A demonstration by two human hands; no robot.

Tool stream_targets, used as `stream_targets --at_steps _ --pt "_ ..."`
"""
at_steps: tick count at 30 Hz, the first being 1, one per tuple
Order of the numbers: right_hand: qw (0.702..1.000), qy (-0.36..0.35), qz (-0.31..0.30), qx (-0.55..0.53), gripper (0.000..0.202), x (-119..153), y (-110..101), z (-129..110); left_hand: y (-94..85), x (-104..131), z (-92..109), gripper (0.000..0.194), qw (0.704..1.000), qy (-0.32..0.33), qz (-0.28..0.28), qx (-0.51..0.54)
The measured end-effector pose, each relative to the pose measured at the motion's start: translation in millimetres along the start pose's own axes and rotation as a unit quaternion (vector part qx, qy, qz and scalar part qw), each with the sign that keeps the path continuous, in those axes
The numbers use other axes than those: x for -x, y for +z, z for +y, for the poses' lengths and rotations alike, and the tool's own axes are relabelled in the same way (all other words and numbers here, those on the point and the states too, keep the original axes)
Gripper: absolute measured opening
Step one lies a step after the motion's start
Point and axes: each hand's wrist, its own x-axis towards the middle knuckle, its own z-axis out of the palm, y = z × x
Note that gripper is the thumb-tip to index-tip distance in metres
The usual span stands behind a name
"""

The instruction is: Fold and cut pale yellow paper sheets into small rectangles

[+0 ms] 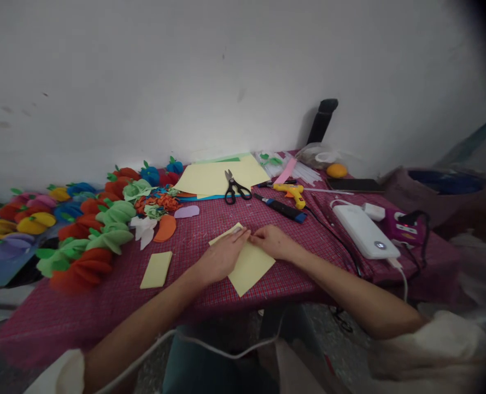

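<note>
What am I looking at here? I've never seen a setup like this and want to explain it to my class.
No machine shows: these are a person's two bare hands, pictured by one head-worn camera looking forward and down. The left hand lies flat over a thin pale-yellow sheet; the right hand has its fingers at the sheet's edge, though whether they pinch it is unclear. The table wears a dark-red checked cloth. To the left lie a small pale-yellow rectangular stack and many colourful, layered, fruit-like shapes. Beyond the hands are black-handled metal scissors, a black-and-blue cutter and a yellow glue gun. A white rectangular power bank lies on the right.
</note>
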Motion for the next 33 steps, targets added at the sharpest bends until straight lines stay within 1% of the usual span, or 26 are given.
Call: stream_targets --at_steps 3,5,9,13,16,18,21,22,23,24,25,27,28,29,30,33 --pt "0.999 -0.018 0.025 -0.035 0.025 6 2 4 9.0 2 2 0.046 1.000 -0.011 -0.001 0.001" --pt "0.998 -0.021 0.035 -0.046 0.028 13 1 6 11.6 2 4 0.047 1.000 -0.015 0.002 0.006" --pt "0.999 -0.022 0.015 -0.030 0.028 30 -3 8 11.2 3 8 0.049 1.000 -0.015 0.005 -0.002" --pt "0.999 -0.036 0.013 -0.021 0.023 44 -7 8 9.4 4 11 0.049 1.000 -0.008 -0.005 -0.021" --pt "0.999 -0.033 0.009 -0.019 0.023 53 -8 8 8.8 3 11 0.049 1.000 -0.009 -0.006 -0.029" --pt "0.999 -0.032 -0.016 -0.024 0.020 60 -10 9 7.6 3 10 0.049 0.999 -0.010 -0.008 -0.032" --pt "0.995 -0.040 -0.083 -0.037 0.014 68 -20 12 2.3 4 13 0.050 1.000 -0.007 -0.015 -0.019" --pt "0.995 -0.045 -0.082 -0.034 0.014 68 -25 13 -0.4 6 15 0.051 1.000 -0.007 -0.013 -0.009" --pt "0.997 -0.048 -0.061 -0.023 0.014 67 -32 15 -3.3 8 18 0.052 1.000 -0.007 -0.010 0.002" --pt "0.998 -0.053 -0.017 -0.003 0.015 64 -39 18 -6.3 11 22 0.054 1.000 -0.007 -0.006 0.014" --pt "0.997 -0.053 0.042 0.026 0.017 59 -46 20 -9.2 14 25 0.058 1.000 -0.004 -0.006 0.026" --pt "0.986 -0.043 0.138 0.086 0.024 44 -59 26 -13.9 22 32 0.069 0.999 0.009 -0.021 0.045" --pt "0.978 -0.044 0.171 0.115 0.027 34 -63 30 -15.5 26 35 0.074 0.998 0.017 -0.033 0.049" --pt "0.969 -0.048 0.192 0.146 0.031 23 -66 34 -16.6 30 37 0.077 0.997 0.023 -0.044 0.051" --pt "0.964 -0.052 0.198 0.171 0.035 13 -68 38 -17.3 34 37 0.079 0.997 0.027 -0.054 0.051" --pt "0.965 -0.043 0.155 0.206 0.042 -11 -65 47 -17.2 43 34 0.076 0.996 0.028 -0.069 0.044"
